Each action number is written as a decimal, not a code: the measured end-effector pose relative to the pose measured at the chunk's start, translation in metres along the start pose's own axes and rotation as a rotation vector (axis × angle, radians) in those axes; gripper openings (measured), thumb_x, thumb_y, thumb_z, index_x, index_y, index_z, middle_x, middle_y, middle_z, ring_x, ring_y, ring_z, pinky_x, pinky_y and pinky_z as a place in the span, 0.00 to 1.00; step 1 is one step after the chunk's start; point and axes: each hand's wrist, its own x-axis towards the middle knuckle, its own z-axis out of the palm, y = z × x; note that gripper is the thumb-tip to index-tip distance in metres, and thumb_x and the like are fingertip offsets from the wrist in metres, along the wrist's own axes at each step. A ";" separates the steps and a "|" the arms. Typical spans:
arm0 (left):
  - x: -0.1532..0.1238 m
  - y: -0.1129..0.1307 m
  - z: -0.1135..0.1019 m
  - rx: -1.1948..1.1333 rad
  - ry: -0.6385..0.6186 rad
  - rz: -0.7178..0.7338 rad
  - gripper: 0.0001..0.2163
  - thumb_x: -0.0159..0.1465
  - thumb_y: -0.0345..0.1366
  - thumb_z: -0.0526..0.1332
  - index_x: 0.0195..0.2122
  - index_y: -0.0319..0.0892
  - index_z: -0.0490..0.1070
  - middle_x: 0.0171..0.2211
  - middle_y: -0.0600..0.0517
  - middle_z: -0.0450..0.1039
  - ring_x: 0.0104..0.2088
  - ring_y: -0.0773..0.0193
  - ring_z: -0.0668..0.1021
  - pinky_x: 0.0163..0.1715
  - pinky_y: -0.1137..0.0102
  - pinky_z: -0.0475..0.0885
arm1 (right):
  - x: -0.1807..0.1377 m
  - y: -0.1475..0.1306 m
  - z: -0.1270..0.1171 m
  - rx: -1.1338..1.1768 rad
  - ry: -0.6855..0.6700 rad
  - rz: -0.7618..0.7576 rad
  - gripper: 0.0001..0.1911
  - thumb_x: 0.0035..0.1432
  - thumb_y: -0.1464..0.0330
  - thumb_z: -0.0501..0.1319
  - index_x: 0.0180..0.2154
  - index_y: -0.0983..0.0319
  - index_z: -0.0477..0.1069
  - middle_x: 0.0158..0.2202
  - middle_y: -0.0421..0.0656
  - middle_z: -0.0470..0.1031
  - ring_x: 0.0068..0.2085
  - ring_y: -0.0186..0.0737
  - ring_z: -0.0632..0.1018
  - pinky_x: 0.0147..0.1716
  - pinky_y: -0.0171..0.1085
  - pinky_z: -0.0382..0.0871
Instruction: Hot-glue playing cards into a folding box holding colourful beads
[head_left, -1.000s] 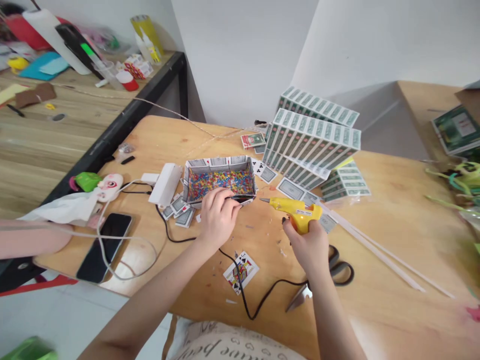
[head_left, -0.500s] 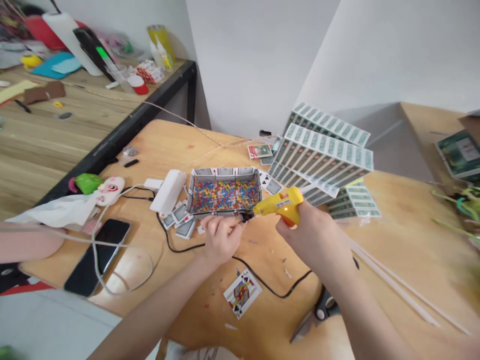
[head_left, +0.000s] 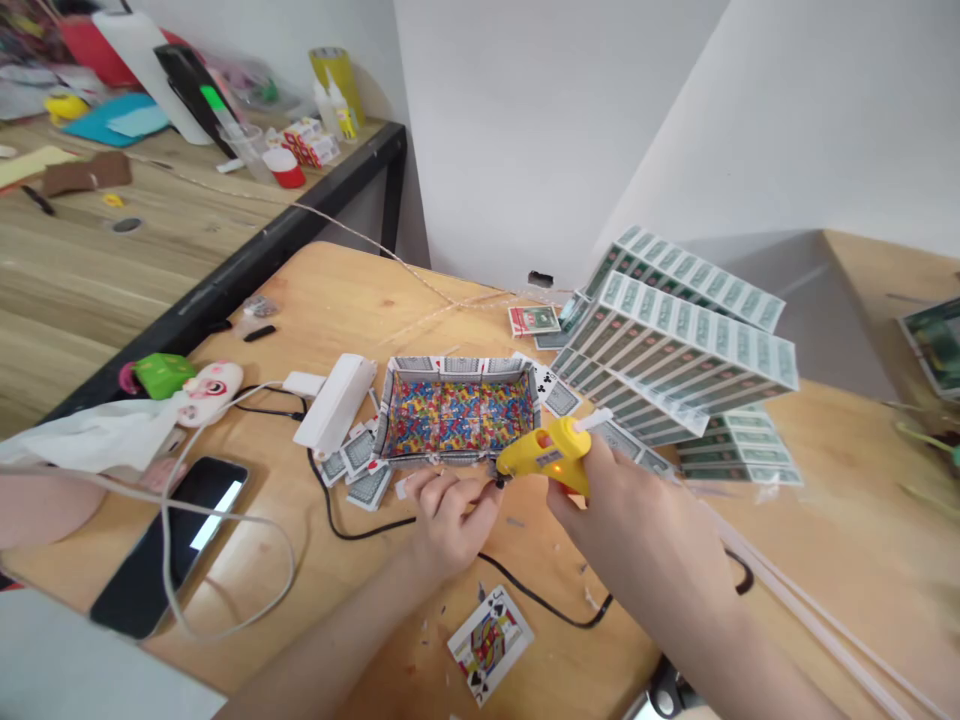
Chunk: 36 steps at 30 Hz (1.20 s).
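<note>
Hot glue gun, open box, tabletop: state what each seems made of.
Hot glue gun: probably moulded plastic, smooth, with even yellow colour.
Open box: walls apparently coated playing-card stock, since patterned card backs show.
Tabletop: wood or wood-look laminate, slightly glossy; grain shows and light reflects.

Here's my right hand (head_left: 637, 525) gripping the yellow glue gun (head_left: 546, 456), its front end up by the card-walled box (head_left: 463, 371), my left hand (head_left: 454, 517) curled close beside, a jack card (head_left: 491, 643) lying nearer me.

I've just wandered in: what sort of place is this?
Probably a craft room or small workshop: the right hand holds a yellow glue gun beside a box with playing-card walls, and green-and-white card packs are stacked nearby.
</note>
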 end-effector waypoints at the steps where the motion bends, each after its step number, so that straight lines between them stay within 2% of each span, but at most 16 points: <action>1: -0.001 0.000 0.000 -0.008 -0.002 -0.003 0.08 0.52 0.27 0.70 0.26 0.44 0.72 0.23 0.53 0.65 0.35 0.61 0.68 0.41 0.62 0.63 | -0.003 0.000 0.003 -0.003 0.046 -0.027 0.06 0.53 0.66 0.60 0.31 0.61 0.64 0.18 0.36 0.68 0.16 0.35 0.71 0.17 0.33 0.46; 3: -0.002 0.001 -0.001 -0.025 -0.007 -0.005 0.08 0.52 0.26 0.70 0.27 0.44 0.72 0.24 0.53 0.65 0.35 0.61 0.67 0.40 0.62 0.63 | -0.008 0.001 0.008 -0.007 0.092 -0.067 0.08 0.52 0.66 0.61 0.29 0.61 0.63 0.18 0.36 0.68 0.16 0.34 0.71 0.16 0.33 0.46; 10: -0.004 0.002 -0.002 -0.034 -0.015 0.002 0.09 0.52 0.27 0.70 0.27 0.44 0.71 0.24 0.54 0.64 0.35 0.62 0.68 0.40 0.62 0.62 | -0.015 -0.002 0.018 -0.054 0.067 -0.075 0.07 0.54 0.67 0.61 0.31 0.61 0.63 0.21 0.36 0.68 0.17 0.33 0.72 0.15 0.33 0.49; 17: -0.006 0.002 -0.002 -0.037 -0.026 0.009 0.08 0.54 0.27 0.69 0.27 0.44 0.70 0.24 0.54 0.65 0.35 0.63 0.68 0.40 0.62 0.62 | -0.015 -0.006 0.021 -0.042 -0.105 -0.034 0.02 0.55 0.72 0.56 0.33 0.61 0.64 0.25 0.41 0.72 0.21 0.35 0.75 0.17 0.33 0.52; 23: -0.005 0.002 -0.003 -0.027 -0.015 0.014 0.08 0.53 0.26 0.69 0.26 0.44 0.70 0.24 0.54 0.65 0.34 0.63 0.68 0.41 0.62 0.62 | -0.011 -0.002 0.017 0.001 -0.265 -0.005 0.01 0.57 0.73 0.55 0.34 0.62 0.65 0.25 0.41 0.72 0.22 0.37 0.77 0.17 0.33 0.52; 29: -0.003 0.002 -0.003 -0.043 -0.017 0.022 0.09 0.51 0.25 0.70 0.26 0.43 0.71 0.24 0.54 0.66 0.34 0.62 0.68 0.41 0.61 0.62 | -0.007 -0.002 0.012 0.076 -0.321 0.076 0.02 0.57 0.72 0.56 0.32 0.62 0.63 0.23 0.41 0.71 0.23 0.38 0.77 0.18 0.32 0.55; 32: -0.005 0.001 -0.002 -0.039 -0.025 0.015 0.08 0.52 0.26 0.70 0.26 0.44 0.71 0.24 0.54 0.66 0.34 0.62 0.69 0.42 0.61 0.62 | -0.006 -0.001 0.013 0.100 -0.355 0.059 0.02 0.57 0.74 0.55 0.32 0.62 0.63 0.24 0.42 0.72 0.25 0.39 0.78 0.19 0.32 0.55; 36: -0.007 0.000 -0.002 -0.043 -0.024 0.018 0.07 0.54 0.27 0.69 0.28 0.44 0.72 0.25 0.54 0.67 0.34 0.63 0.69 0.43 0.61 0.61 | -0.005 0.001 0.015 0.132 -0.321 0.086 0.04 0.56 0.75 0.54 0.30 0.61 0.62 0.22 0.41 0.71 0.24 0.38 0.77 0.20 0.31 0.55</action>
